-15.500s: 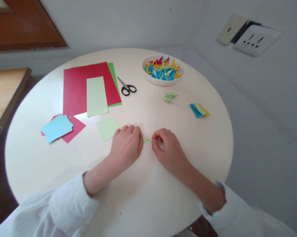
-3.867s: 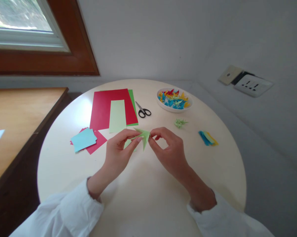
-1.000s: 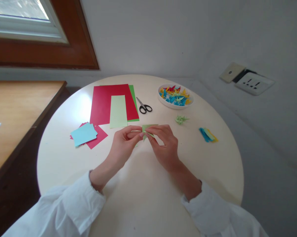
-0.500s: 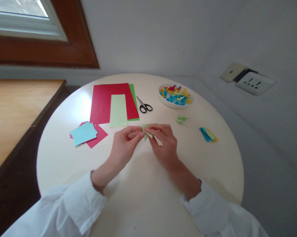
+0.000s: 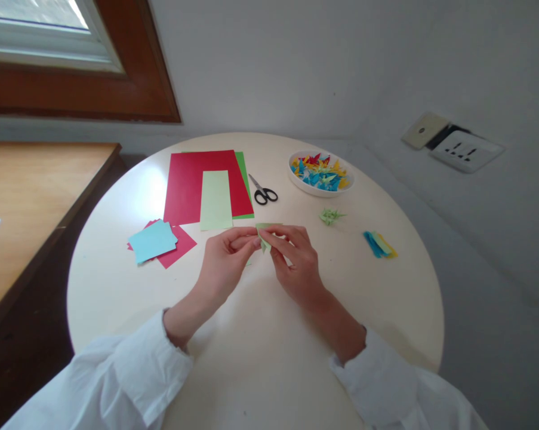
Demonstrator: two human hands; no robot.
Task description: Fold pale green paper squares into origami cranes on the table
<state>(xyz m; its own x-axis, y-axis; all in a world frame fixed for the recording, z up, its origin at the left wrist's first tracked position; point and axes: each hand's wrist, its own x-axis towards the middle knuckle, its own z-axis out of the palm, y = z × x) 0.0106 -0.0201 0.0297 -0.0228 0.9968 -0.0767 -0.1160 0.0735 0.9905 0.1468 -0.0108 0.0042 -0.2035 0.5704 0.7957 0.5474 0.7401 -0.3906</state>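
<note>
A small light-green origami crane is held above the table between both hands, partly folded out with a pointed tip downward. My left hand pinches its left side between thumb and fingers. From the right, the fingers of my right hand close on its other side and cover much of it. Behind my left fingers, an edge of a pale green paper square peeks out on the table; the rest is hidden. Beyond the hands lie a pale green paper strip and black-handled scissors.
A white dish holds many coloured cranes. In front of it sits a clump of light-green cranes. Folded blue, green and yellow papers lie at right. Red sheets and blue squares lie on the round table.
Earlier the green paper lay low at the table; then it was lifted and its points spread. In the last second my right fingers have shifted slightly over it, while both hands keep hold.
</note>
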